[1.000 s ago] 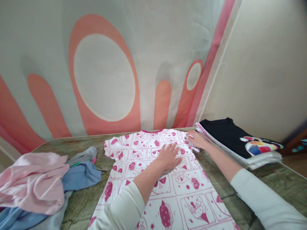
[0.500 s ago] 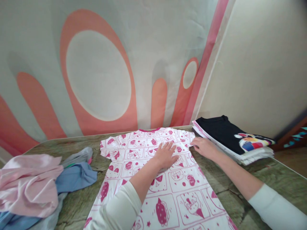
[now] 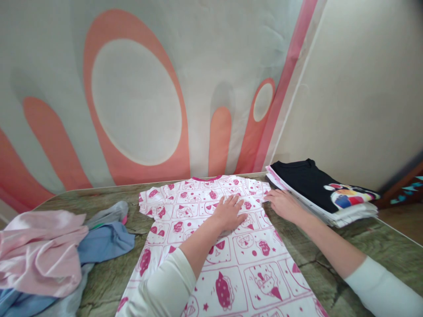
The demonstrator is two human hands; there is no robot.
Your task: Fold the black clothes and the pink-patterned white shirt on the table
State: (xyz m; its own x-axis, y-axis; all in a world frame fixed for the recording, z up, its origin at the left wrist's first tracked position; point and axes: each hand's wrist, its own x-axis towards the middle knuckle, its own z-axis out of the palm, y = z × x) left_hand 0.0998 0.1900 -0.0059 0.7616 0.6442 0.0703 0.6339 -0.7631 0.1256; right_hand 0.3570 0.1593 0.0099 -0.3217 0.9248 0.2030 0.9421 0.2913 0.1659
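A white short-sleeved shirt [image 3: 221,290] with a pink cartoon print lies spread flat, its pink neckline at the far side. My left hand [image 3: 229,213] rests palm down on its chest, fingers stretched out and open. At the edge of the right sleeve [image 3: 259,187], my right hand [image 3: 282,204] has its fingers closed on the sleeve's hem; the fingertips are partly hidden.
A folded stack with a black T-shirt [image 3: 302,182] on top stands at the right. Loose clothes lie at the left: a pink garment [image 3: 39,251], a blue one [image 3: 107,242] and a grey one [image 3: 107,214]. Behind the wooden-patterned table [image 3: 99,286] rises a printed wall [image 3: 198,66].
Almost nothing differs. The view has shifted slightly, and my right hand's fingers have drawn a little closer together at the sleeve edge. My left hand stays in place.
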